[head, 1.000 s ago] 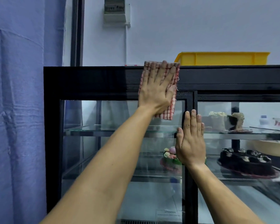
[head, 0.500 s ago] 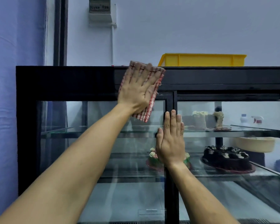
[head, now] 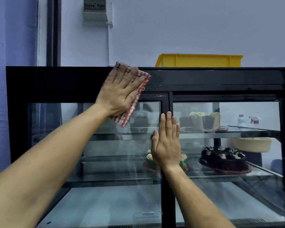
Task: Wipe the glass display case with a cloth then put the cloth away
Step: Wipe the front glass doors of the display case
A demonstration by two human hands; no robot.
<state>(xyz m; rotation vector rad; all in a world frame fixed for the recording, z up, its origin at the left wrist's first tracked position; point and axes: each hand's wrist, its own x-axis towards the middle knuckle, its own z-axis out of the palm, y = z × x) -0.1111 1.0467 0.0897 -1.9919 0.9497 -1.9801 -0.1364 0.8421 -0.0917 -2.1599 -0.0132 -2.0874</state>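
Observation:
A black-framed glass display case [head: 56, 83] fills the view, with cakes on its glass shelves. My left hand [head: 122, 92] lies flat with spread fingers on a red-and-white checked cloth [head: 130, 112], pressing it against the case's black top band and the upper edge of the left glass pane. My right hand [head: 167, 145] rests flat, fingers straight and together, on the black centre post between the two glass doors, below and right of the cloth.
A yellow plastic tray [head: 199, 60] sits on top of the case at the right. Inside are a chocolate cake [head: 224, 157], cake slices [head: 202, 120], a beige bowl [head: 252, 143] and a spray bottle [head: 254, 120]. A blue curtain [head: 11, 38] hangs at the left.
My left hand has slid the cloth leftward along the top band of the case, away from the centre post. My right hand has stayed on the post.

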